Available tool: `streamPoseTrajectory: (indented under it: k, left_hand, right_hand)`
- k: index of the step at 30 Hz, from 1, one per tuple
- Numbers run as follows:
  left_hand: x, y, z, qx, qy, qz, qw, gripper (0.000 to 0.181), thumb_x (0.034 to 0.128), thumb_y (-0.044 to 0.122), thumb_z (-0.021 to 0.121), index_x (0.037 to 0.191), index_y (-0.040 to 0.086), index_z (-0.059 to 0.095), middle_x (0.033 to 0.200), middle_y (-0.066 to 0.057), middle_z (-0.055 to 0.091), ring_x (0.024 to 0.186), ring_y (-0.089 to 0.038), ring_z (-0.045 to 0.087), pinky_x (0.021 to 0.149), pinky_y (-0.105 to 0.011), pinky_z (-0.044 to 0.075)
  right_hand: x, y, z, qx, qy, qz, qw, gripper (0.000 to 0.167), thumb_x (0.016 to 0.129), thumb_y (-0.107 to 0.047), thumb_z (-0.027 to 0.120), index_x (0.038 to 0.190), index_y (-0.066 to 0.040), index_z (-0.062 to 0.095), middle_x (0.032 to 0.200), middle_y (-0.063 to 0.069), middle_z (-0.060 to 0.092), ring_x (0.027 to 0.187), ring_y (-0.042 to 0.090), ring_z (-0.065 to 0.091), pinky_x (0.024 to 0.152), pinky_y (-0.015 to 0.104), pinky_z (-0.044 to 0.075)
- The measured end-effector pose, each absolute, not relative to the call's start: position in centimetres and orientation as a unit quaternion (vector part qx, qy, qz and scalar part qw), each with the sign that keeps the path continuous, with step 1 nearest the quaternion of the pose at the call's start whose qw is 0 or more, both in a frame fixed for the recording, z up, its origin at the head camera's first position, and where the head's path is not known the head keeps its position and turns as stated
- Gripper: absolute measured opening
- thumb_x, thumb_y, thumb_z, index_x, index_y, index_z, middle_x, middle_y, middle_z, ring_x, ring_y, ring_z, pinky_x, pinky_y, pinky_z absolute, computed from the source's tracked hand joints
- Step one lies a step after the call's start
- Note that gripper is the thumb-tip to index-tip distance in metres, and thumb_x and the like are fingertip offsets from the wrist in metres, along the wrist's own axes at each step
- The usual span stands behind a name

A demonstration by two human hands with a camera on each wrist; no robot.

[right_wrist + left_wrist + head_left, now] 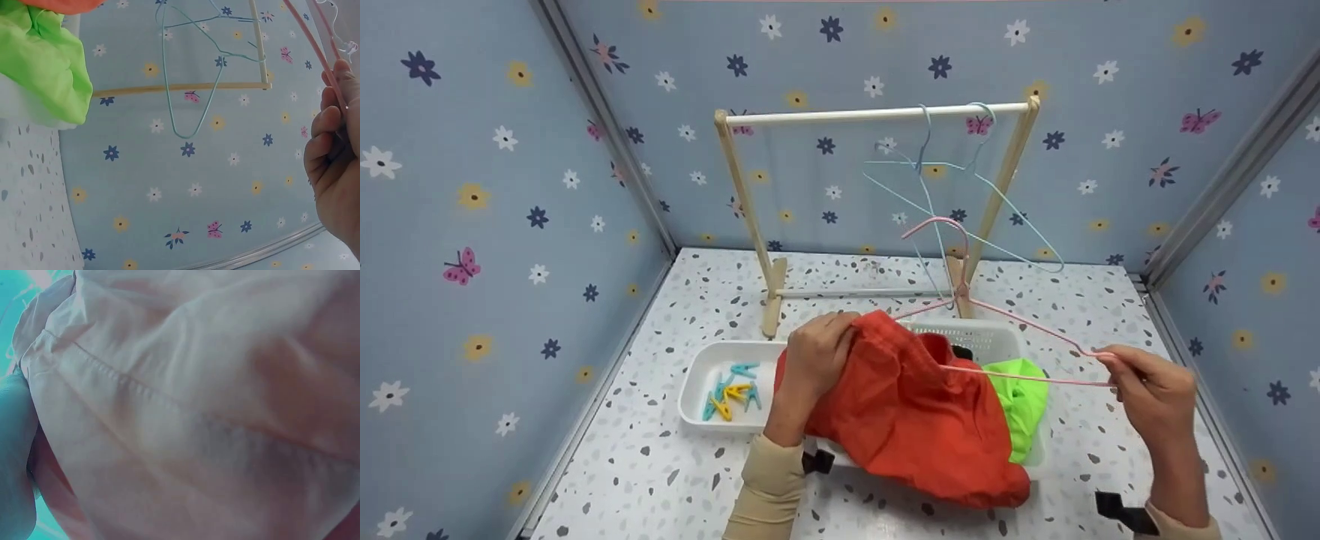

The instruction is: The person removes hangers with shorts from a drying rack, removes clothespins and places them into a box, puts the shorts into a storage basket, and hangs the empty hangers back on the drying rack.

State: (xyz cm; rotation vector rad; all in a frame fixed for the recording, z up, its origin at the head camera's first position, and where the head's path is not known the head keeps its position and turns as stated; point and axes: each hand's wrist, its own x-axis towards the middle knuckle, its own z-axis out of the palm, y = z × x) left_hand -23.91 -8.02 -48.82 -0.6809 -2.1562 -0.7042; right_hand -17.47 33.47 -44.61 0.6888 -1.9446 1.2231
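My left hand (814, 356) grips an orange-red garment (915, 427) by the top edge of its gathered waistband. A pink hanger (1024, 321) reaches into the waist opening, its left end hidden by the cloth and its hook pointing up. With thumb and fingers my right hand (1159, 394) pinches the hanger's right end, which stays outside the garment. Seamed cloth (169, 416) fills most of the left wrist view. In the right wrist view, the right hand (337, 152) curls round the pink hanger (315, 45).
A white basket (1001, 337) behind the garment holds bright green cloth (1020, 409). To its left, a white tray (690, 416) holds several blue and yellow clothespins (722, 407). Behind stands a rack (840, 115) with a light green hanger (1024, 214) and a blue hanger (926, 135).
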Motion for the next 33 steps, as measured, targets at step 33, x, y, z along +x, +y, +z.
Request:
streamPoseTrajectory:
  k: [33]
  left_hand:
    - [-23.6, -7.5, -52.4, -0.190, -0.950, -0.244, 0.053, 0.019, 0.0968, 0.028, 0.058, 0.089, 0.016, 0.071, 0.078, 0.001, 0.066, 0.072, -0.019, 0.061, 0.070, -0.038, 0.051]
  right_hand:
    - [-12.4, 39.3, -44.0, 0.039, -0.813, 0.431, 0.389, 0.011, 0.087, 0.015, 0.062, 0.095, 0.015, 0.069, 0.070, -0.008, 0.059, 0.047, 0.004, 0.039, 0.047, 0.015, 0.032]
